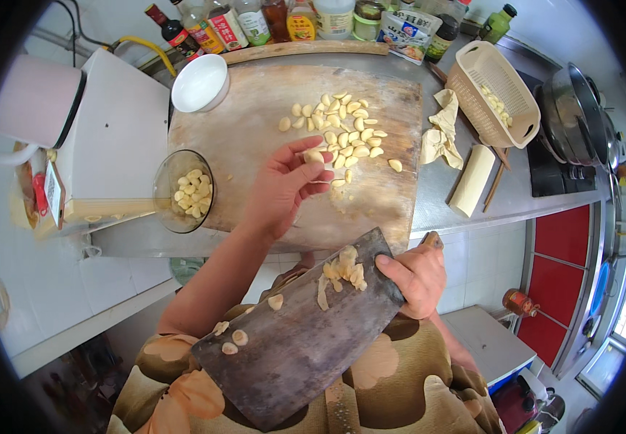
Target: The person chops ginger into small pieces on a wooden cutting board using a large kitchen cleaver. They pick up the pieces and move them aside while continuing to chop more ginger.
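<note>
My left hand (296, 173) pinches a peeled garlic clove (313, 157) between thumb and fingers, above the wooden cutting board (237, 130). Many more peeled garlic cloves (345, 122) lie loose on the board, just beyond that hand. My right hand (416, 276) grips a broad, dark-bladed cleaver (313, 336) by its handle end, with the blade flat in front of my body. Crushed garlic (344, 271) and a few cut garlic ends (240, 337) stick to the blade's upper face. At the board's left edge stands a glass bowl (211, 187) holding peeled cloves.
A white bowl (200, 82) sits on the board's far left corner. Rightward are crumpled paper (444, 133), a paper roll (472, 180), chopsticks (496, 182) and a plastic basket (467, 92) with cloves. Bottles (172, 32) line the wall. A steel pot (570, 116) stands on the cooktop.
</note>
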{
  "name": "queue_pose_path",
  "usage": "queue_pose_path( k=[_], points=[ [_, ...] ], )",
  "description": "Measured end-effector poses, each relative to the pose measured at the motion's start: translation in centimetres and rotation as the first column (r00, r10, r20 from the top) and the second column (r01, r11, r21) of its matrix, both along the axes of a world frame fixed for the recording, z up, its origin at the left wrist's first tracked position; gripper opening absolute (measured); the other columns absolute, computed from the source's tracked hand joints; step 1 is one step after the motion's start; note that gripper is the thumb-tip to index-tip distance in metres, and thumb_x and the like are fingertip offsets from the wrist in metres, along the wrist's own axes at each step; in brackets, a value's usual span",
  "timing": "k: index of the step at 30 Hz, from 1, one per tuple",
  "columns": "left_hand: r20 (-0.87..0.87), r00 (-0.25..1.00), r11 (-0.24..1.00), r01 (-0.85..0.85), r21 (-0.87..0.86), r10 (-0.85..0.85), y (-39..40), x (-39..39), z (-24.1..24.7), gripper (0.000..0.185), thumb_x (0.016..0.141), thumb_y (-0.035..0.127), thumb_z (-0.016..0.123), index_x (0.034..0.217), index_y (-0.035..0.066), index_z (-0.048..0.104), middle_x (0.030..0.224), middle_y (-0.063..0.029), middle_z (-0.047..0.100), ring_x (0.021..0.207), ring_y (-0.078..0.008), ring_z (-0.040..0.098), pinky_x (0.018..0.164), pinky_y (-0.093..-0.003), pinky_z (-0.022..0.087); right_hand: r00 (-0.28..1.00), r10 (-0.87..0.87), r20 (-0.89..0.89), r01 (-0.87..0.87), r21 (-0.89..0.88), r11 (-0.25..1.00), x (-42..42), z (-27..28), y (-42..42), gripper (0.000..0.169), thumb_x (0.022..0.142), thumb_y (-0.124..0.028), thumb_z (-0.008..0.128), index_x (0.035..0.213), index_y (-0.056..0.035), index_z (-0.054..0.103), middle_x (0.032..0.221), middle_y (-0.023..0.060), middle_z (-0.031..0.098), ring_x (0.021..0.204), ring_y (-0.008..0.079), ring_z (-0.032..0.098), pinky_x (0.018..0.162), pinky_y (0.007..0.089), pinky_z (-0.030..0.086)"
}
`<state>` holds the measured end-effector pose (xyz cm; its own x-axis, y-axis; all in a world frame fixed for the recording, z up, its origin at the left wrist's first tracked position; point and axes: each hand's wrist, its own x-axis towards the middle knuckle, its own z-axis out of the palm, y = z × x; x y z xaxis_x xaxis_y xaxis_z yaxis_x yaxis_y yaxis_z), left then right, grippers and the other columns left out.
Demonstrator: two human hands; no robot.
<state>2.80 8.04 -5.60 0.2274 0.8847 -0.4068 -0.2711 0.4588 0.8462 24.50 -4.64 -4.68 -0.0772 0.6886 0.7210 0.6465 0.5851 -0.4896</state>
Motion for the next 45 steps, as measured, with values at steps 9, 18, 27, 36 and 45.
queue_pose_path(
  k=[9, 18, 27, 36, 45],
  points=[
    [0.27, 0.962, 0.979, 0.097, -0.18, -0.046, -4.5, -1.2, 3.8, 0.038, 0.101, 0.013, 0.065, 0.138, 0.003, 0.059, 0.126, -0.0125, 0.068, 0.112, -0.0231, 0.07, 0.096, -0.0335, 0.059, 0.999, 0.033, 0.0, -0.033, 0.003, 0.999, -0.8, 0.3, -0.2, 0.048, 0.058, -0.023, 0.073, 0.103, -0.0089, 0.078, 0.075, 0.0024, 0.063, 0.065, 0.0208, 0.056, 0.063, 0.0325, 0.042],
    [0.22, 0.969, 0.987, 0.131, -0.092, -0.108, -7.6, -1.1, 3.4, 0.031, 0.099, 0.009, 0.069, 0.129, 0.004, 0.064, 0.119, -0.0095, 0.071, 0.105, -0.0199, 0.072, 0.092, -0.0336, 0.061, 0.999, 0.036, -0.018, -0.035, 0.012, 0.999, -1.5, 0.4, -0.5, 0.048, 0.058, -0.021, 0.077, 0.104, -0.01, 0.077, 0.075, 0.0012, 0.063, 0.064, 0.02, 0.056, 0.064, 0.0326, 0.043],
    [0.17, 0.974, 0.986, 0.16, -0.05, -0.149, -7.8, -1.2, 3.9, 0.036, 0.099, 0.005, 0.067, 0.135, 0.004, 0.062, 0.124, -0.0092, 0.071, 0.109, -0.0176, 0.071, 0.093, -0.0318, 0.059, 0.999, 0.036, -0.012, -0.036, -0.001, 0.999, -1.6, 0.4, -0.8, 0.047, 0.058, -0.022, 0.077, 0.104, -0.01, 0.078, 0.076, 0.0018, 0.064, 0.065, 0.0205, 0.056, 0.064, 0.0331, 0.043],
    [0.049, 0.973, 0.974, 0.222, 0.046, -0.224, -8.1, -1.3, 4.5, 0.039, 0.099, 0.003, 0.067, 0.138, 0.002, 0.063, 0.122, -0.0052, 0.071, 0.11, -0.0112, 0.067, 0.094, -0.0264, 0.055, 0.999, 0.034, -0.009, -0.035, -0.016, 0.999, -1.6, 0.3, -1.0, 0.047, 0.058, -0.023, 0.077, 0.104, -0.0102, 0.077, 0.077, 0.0021, 0.064, 0.065, 0.0207, 0.057, 0.065, 0.0329, 0.043],
    [0.126, 0.962, 0.97, 0.236, 0.055, -0.242, -8.6, -1.6, 4.9, 0.037, 0.099, 0.001, 0.067, 0.135, 0.001, 0.064, 0.121, -0.0061, 0.071, 0.11, -0.0106, 0.066, 0.094, -0.0252, 0.054, 0.999, 0.034, -0.006, -0.034, -0.009, 0.999, -1.5, 0.3, -1.2, 0.048, 0.059, -0.023, 0.077, 0.105, -0.0104, 0.077, 0.076, 0.0016, 0.064, 0.065, 0.0206, 0.056, 0.064, 0.033, 0.043]
  ],
)
